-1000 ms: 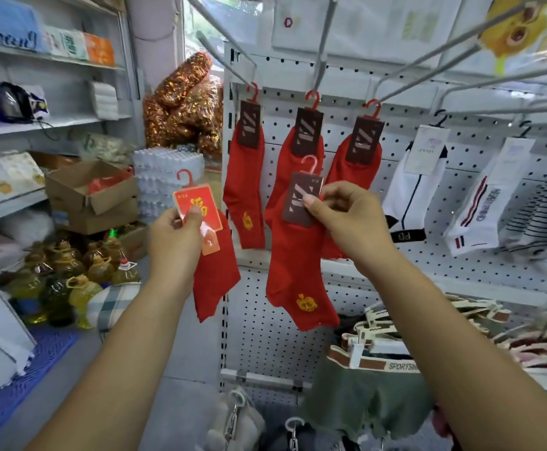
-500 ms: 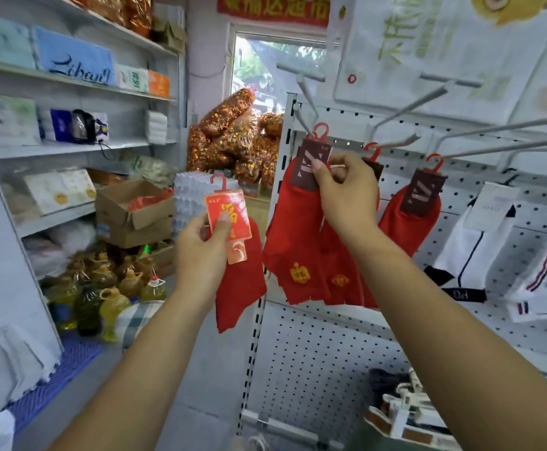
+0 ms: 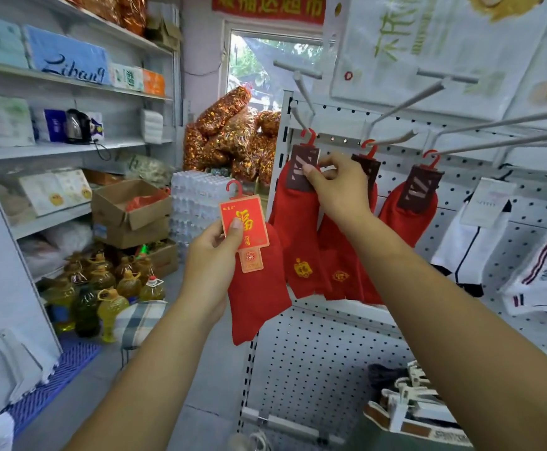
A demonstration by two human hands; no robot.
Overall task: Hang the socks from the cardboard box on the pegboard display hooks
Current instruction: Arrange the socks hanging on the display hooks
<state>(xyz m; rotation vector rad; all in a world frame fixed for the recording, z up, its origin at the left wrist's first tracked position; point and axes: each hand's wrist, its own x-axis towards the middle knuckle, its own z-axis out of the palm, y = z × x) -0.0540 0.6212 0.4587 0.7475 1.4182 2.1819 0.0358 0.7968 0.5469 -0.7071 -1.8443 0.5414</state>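
Observation:
My right hand [image 3: 337,187] pinches the dark brown card of a red sock [image 3: 295,229] whose red hanger loop sits at the leftmost grey hook [image 3: 298,117] of the white pegboard [image 3: 330,346]. My left hand [image 3: 215,252] grips a second red sock [image 3: 256,297] by its red and gold card, held low and left of the board, away from any hook. Two more red socks [image 3: 409,206] hang on hooks to the right, one partly hidden behind my right hand. The open cardboard box [image 3: 129,206] with red fabric inside sits on the left shelf.
White striped socks [image 3: 480,242] hang further right on the pegboard. Long empty hooks [image 3: 506,120] jut out overhead. Oil bottles [image 3: 103,288] stand on the floor at the left by grey shelves. Folded garments [image 3: 412,405] fill the lower right.
My right hand lifted its red sock from chest height up to the leftmost hook. My left hand kept hold of the other sock, and the view tilted upward.

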